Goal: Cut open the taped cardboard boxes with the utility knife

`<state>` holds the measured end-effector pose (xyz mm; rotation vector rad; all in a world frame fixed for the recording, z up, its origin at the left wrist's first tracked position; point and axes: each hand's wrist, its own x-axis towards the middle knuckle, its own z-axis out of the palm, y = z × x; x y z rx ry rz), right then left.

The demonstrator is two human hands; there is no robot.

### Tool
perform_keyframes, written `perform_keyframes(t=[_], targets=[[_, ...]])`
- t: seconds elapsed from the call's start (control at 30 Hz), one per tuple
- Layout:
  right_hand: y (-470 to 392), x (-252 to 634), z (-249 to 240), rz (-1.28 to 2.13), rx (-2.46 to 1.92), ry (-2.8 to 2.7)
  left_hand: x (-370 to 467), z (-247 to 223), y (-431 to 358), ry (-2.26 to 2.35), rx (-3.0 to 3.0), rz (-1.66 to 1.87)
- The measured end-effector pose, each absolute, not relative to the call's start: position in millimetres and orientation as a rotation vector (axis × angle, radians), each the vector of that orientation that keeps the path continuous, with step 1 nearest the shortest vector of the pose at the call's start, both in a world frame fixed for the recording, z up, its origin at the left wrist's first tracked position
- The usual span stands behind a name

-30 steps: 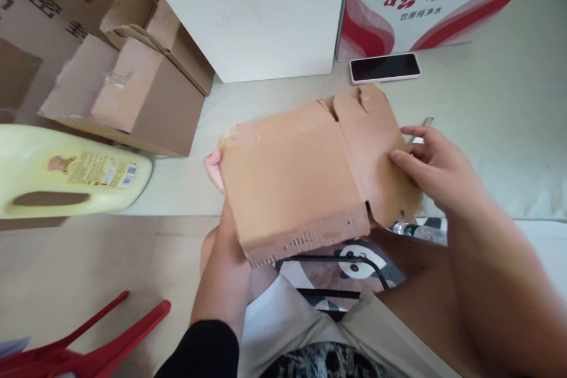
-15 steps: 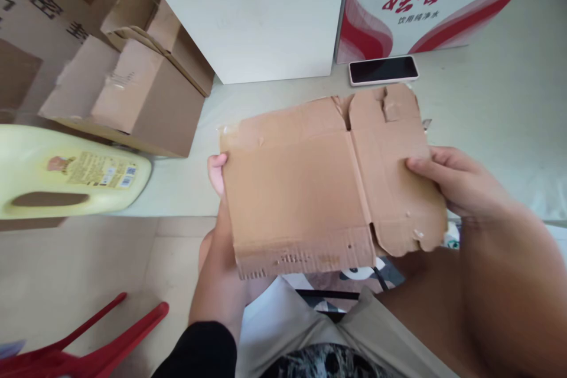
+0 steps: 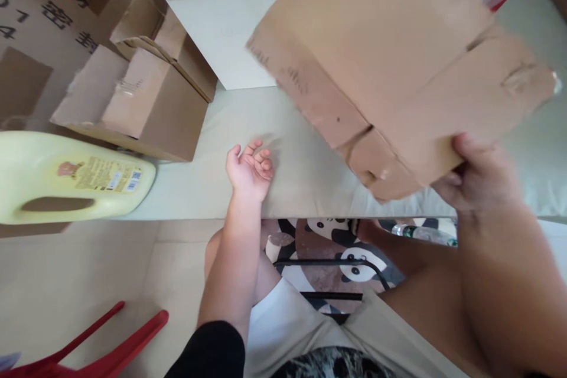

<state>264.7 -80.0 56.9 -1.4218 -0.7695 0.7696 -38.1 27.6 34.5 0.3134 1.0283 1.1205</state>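
Observation:
A flattened brown cardboard box (image 3: 372, 53) is raised and tilted at the upper right, slightly blurred. My right hand (image 3: 481, 174) grips its lower right edge, thumb on the upper face. Palm up, my left hand (image 3: 251, 170) rests over the pale covered surface (image 3: 292, 159), its fingers loosely curled and apart, with nothing in them. A gap separates it from the cardboard.
At the left stand open cardboard boxes (image 3: 163, 106) and a pale yellow jug (image 3: 110, 183) on its side. A white box (image 3: 221, 35) stands behind. Red chair parts (image 3: 119, 345) are lower left; a plastic bottle (image 3: 425, 235) lies below the surface's edge.
My left hand has let go of the cardboard. My right hand has lifted and turned the cardboard up and to the right, where it now hides the phone and most of the red-and-white box.

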Motion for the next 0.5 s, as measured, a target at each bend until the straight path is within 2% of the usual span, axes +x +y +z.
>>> perform_keyframes(t=[0.1, 0.27, 0.5], targets=[[-75, 259, 60, 0.867, -1.367, -0.53, -38, 38, 28, 1.045, 0.359, 1.086], [-84, 287, 63, 0.54, -1.394, -0.352, -45, 41, 26, 1.044, 0.385, 1.102], [-125, 404, 35, 0.049, -1.534, -0.156, -53, 43, 26, 0.916, 0.356, 1.165]])
